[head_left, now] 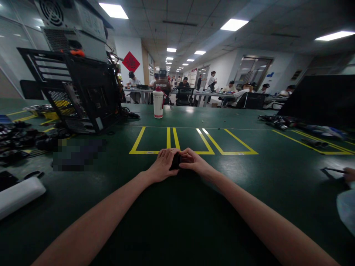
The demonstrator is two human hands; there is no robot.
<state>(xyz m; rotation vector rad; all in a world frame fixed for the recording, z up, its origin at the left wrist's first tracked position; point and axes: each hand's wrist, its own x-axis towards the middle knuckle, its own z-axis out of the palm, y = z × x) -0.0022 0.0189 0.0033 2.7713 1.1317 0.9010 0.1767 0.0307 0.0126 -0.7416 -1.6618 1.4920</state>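
Both my hands meet around a small dark block-shaped object [175, 162] just in front of the yellow tape marks [191, 152] on the green table [177, 221]. My left hand [164, 164] wraps over its left side, fingers curled across the top and thumb low at the front. From the right, my right hand [194, 162] pinches at its other edge with fingertips and thumb. Most of the object is covered by my fingers, so its exact kind does not show.
An open black computer case [83, 92] stands at left, a power supply [74, 22] on top. Behind the tape is a white cup [158, 105]. Cables [27, 140] lie far left, near a white object [22, 195]. At right, another person's hand [349, 174] holds a dark thin item.
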